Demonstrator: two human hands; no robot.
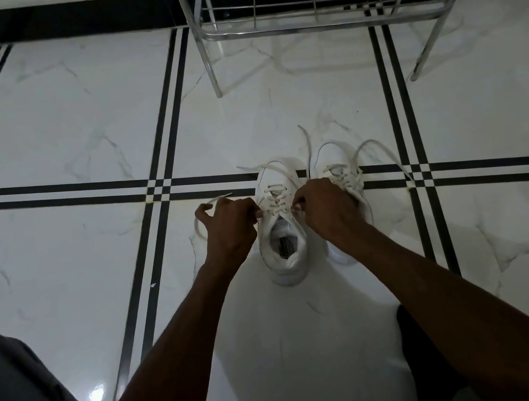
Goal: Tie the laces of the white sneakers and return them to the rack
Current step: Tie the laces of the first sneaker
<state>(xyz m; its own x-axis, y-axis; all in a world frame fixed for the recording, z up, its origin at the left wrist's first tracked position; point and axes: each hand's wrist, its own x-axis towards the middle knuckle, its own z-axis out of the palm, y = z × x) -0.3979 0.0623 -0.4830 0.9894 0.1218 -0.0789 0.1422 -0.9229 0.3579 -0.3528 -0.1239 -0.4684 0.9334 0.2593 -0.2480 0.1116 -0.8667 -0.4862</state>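
Observation:
Two white sneakers stand side by side on the tiled floor, toes pointing away from me. The left sneaker (pixel 281 232) is between my hands. My left hand (pixel 228 223) pinches its lace at the left of the eyelets, and that lace loops out to the left (pixel 202 210). On the right side of the same eyelets, my right hand (pixel 326 207) pinches the other lace end and partly covers the right sneaker (pixel 337 168). The right sneaker's laces (pixel 384 153) lie loose and untied on the floor.
A chrome wire shoe rack (pixel 317 18) stands against the wall straight ahead, its lowest shelf bare. White marble-look floor tiles with black double stripes (pixel 163 185) surround the shoes. My grey-clad knee (pixel 17 395) is at lower left.

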